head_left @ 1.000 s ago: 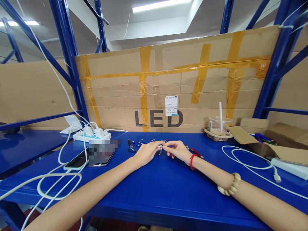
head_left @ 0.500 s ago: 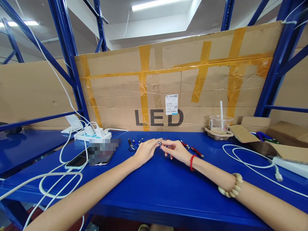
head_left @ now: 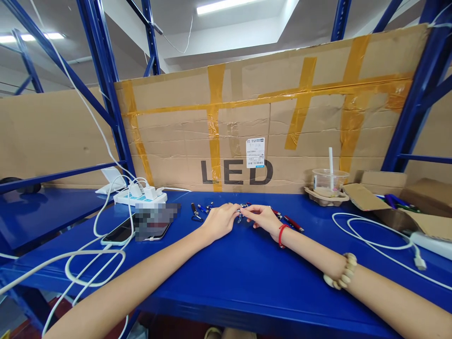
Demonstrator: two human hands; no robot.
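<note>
Both forearms lay stretched out across the blue shelf point(head_left: 226, 273), palms down, fingertips meeting at the far middle. Left hand point(head_left: 219, 221) and right hand point(head_left: 264, 219) pinched one small metal piece point(head_left: 240, 215) between them, fingers curled loosely round it. The piece was too small to identify; its long axis seemed to run down from the fingertips toward the shelf, tilted slightly. Beyond the grip lay scattered small parts point(head_left: 203, 208); just right of it, red pens point(head_left: 291, 222). Well left of the grip sat a phone point(head_left: 118, 233) and a power strip point(head_left: 140, 197); far right, a plastic cup point(head_left: 329, 180).
</note>
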